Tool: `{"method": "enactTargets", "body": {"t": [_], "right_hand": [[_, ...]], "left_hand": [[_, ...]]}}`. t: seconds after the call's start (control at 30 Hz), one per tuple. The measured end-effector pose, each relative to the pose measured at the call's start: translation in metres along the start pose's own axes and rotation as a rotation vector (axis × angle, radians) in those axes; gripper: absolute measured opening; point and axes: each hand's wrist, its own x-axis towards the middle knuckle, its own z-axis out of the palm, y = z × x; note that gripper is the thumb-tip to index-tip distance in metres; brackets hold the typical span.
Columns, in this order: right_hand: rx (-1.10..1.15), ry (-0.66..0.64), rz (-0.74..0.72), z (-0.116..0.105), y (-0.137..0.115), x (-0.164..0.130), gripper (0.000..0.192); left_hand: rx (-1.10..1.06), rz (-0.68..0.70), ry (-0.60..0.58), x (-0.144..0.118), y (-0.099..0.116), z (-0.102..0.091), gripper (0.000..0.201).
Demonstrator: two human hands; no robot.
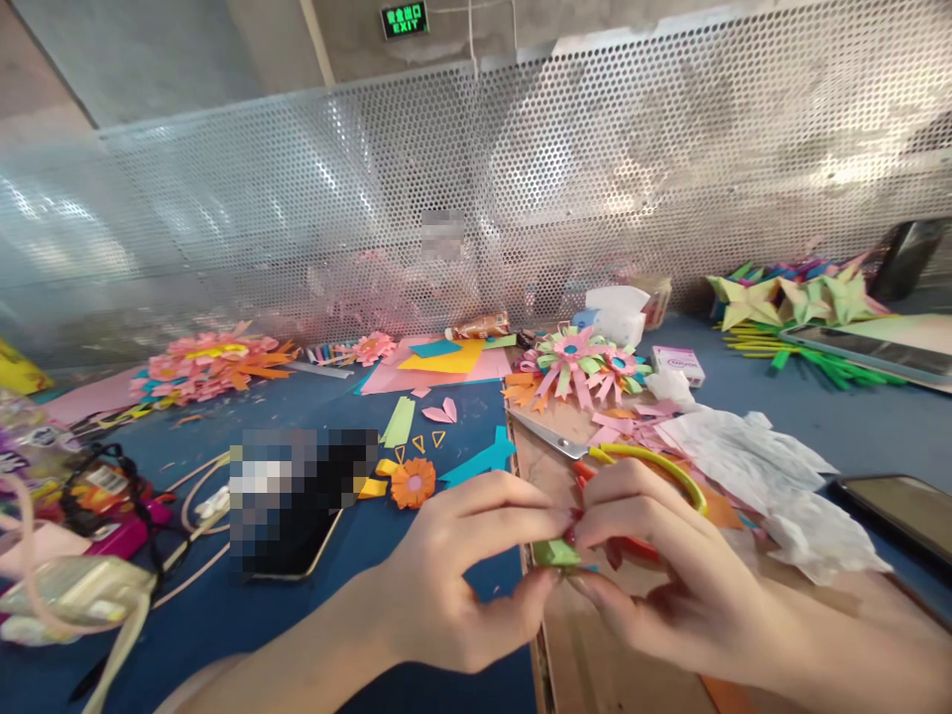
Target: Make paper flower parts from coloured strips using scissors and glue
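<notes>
Pinching the small green folded paper piece [556, 552] between left hand [453, 575] and right hand [661, 565], the crease is best pressed evenly.

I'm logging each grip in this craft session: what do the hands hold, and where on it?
Both hands, left hand and right hand, pinch a small folded green paper between fingertips, left at its left end, right at its right end.

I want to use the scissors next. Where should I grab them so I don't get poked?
Probably by the yellow handle loop of the scissors, coming from the right, near the right hand. The handles point that way, while the bare metal blade points up and left, so your fingers stay clear of it. The loop is open enough to slip into.
</notes>
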Motion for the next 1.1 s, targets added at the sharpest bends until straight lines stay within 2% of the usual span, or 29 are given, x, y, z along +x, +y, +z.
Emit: {"method": "enactTargets", "body": {"t": [1.1], "right_hand": [[-0.028,0.017,0.015,0.0016,0.0011,-0.0029,0.026]], "left_hand": [[-0.004,-0.043,-0.012,0.0008,0.0001,0.0009,0.029]]}}
